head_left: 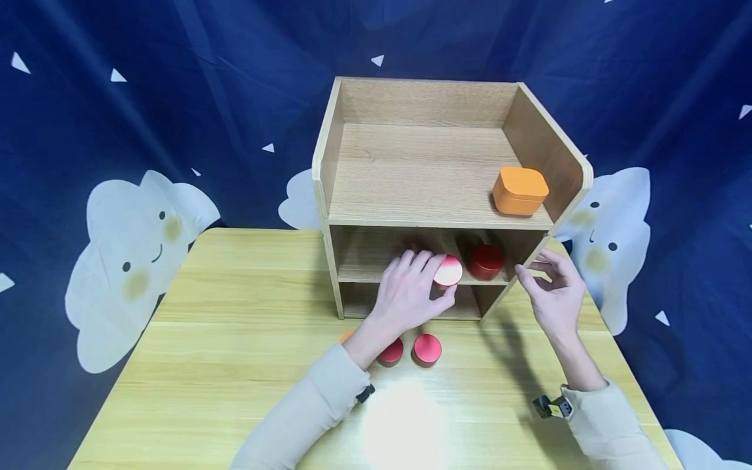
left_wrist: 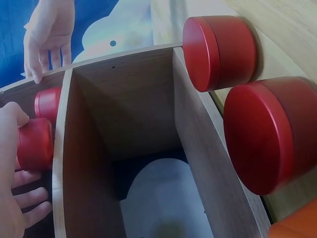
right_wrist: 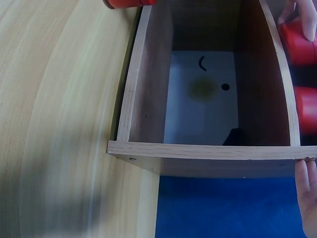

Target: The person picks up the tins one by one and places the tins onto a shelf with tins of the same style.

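My left hand (head_left: pixel 408 290) grips a round red tin (head_left: pixel 448 269) between thumb and fingers at the front of the middle shelf. Just right of it, a second round red tin (head_left: pixel 486 262) stands on that shelf; both tins also appear in the left wrist view. Against the outside of the wooden shelf unit's right panel (head_left: pixel 546 124), my right hand (head_left: pixel 555 294) touches with its fingertips and holds nothing. In the right wrist view the fingers (right_wrist: pixel 303 181) lie fairly straight on that panel. Part of the left fingers is hidden behind the held tin in the head view.
An orange rounded-square tin (head_left: pixel 519 191) stands on the top shelf at the right. Two red tins (head_left: pixel 427 350) sit on the table in front of the unit. Beside them, something orange (head_left: pixel 346 336) is mostly covered by my left forearm.
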`<state>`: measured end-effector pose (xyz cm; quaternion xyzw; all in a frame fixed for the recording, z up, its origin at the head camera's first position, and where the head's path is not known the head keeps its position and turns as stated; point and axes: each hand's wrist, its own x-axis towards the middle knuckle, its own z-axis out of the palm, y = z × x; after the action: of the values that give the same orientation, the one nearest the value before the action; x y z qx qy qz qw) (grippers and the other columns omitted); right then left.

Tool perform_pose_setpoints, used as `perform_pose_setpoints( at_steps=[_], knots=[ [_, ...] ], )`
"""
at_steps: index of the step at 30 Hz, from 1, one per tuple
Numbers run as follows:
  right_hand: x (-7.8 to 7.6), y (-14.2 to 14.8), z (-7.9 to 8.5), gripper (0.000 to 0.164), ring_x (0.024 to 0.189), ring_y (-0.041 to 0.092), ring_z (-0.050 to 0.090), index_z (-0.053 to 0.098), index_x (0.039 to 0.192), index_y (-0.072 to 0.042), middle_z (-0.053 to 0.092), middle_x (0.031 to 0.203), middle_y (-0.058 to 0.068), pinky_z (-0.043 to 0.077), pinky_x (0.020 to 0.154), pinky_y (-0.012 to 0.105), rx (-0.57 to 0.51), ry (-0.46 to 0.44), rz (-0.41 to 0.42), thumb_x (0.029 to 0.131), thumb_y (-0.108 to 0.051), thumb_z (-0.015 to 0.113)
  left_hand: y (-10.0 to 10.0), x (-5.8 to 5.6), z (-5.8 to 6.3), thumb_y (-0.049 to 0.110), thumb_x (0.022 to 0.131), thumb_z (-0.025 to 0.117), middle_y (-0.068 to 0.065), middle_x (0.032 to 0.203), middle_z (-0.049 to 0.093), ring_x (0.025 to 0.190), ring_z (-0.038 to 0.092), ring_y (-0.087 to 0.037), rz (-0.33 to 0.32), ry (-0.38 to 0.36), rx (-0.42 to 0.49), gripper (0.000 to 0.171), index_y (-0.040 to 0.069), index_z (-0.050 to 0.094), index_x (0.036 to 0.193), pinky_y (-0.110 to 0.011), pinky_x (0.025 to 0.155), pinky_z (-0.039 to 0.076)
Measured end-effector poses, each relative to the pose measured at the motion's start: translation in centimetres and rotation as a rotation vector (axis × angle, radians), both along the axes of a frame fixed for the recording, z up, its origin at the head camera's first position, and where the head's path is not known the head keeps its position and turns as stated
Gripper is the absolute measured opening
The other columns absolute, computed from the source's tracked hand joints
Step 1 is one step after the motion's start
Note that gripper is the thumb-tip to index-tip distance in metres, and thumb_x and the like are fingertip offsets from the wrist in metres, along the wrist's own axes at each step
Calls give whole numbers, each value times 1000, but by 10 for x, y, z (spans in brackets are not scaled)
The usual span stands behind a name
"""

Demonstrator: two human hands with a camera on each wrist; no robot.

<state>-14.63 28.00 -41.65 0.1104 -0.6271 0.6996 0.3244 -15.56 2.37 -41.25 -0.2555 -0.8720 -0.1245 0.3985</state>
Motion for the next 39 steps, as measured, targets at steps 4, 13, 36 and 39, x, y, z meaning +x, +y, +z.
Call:
perform_pose_setpoints(
  at_steps=[4, 13, 36, 39],
  knots=[
    [0, 0, -1, 43, 83, 5, 75, 73, 116, 11, 76, 104, -1, 61, 70, 13, -17, 2, 15, 77, 29, 69, 3, -3, -1, 53, 82, 73, 7, 106, 73, 90, 65, -16, 20, -12, -15, 47, 23, 73, 118, -26, 71, 55],
    [0, 1, -1, 41, 84, 5, 75, 72, 116, 12, 76, 103, -2, 60, 69, 13, -5, -4, -1, 78, 28, 70, 11, -8, -4, 52, 86, 71, 8, 102, 73, 88, 66, -15, 46, -4, -19, 42, 23, 74, 115, -26, 69, 54],
    [-1, 1, -1, 41, 84, 5, 75, 72, 116, 12, 75, 104, -1, 60, 69, 12, -1, -4, 0, 77, 27, 71, 16, -18, -3, 54, 91, 67, 6, 107, 76, 93, 70, -17, 65, -12, -23, 41, 23, 76, 116, -28, 68, 58],
    [-1, 1, -1, 42, 85, 5, 76, 72, 116, 12, 75, 104, -1, 60, 69, 12, -6, 3, 10, 77, 28, 70, 16, -18, -4, 55, 92, 66, 4, 111, 76, 96, 71, -19, 57, -44, -23, 44, 22, 74, 121, -29, 71, 60]
  ],
)
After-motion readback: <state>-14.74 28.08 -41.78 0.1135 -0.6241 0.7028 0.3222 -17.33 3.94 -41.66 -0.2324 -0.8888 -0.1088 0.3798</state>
